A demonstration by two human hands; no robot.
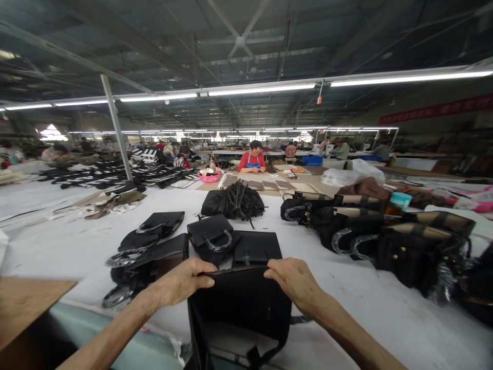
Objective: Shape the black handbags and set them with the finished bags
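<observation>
A black handbag (241, 303) is held up at the front edge of the table, its dark inside facing me. My left hand (183, 282) pinches the upper left corner of its rim between thumb and fingers. At the upper right corner, my right hand (290, 280) grips the same rim. Just beyond lie black bag pieces, one with a plastic-wrapped handle (219, 242) and one flat black panel (257, 245). To the left of them are more black bags (159, 254) with wrapped handles.
A heap of black straps (236, 201) lies farther back on the white table (308, 288). Several black bags (408, 252) stand in a row at right, near a teal-lidded jar (398, 203). Across the table sits a person in red (252, 160). A metal post (115, 128) rises at left.
</observation>
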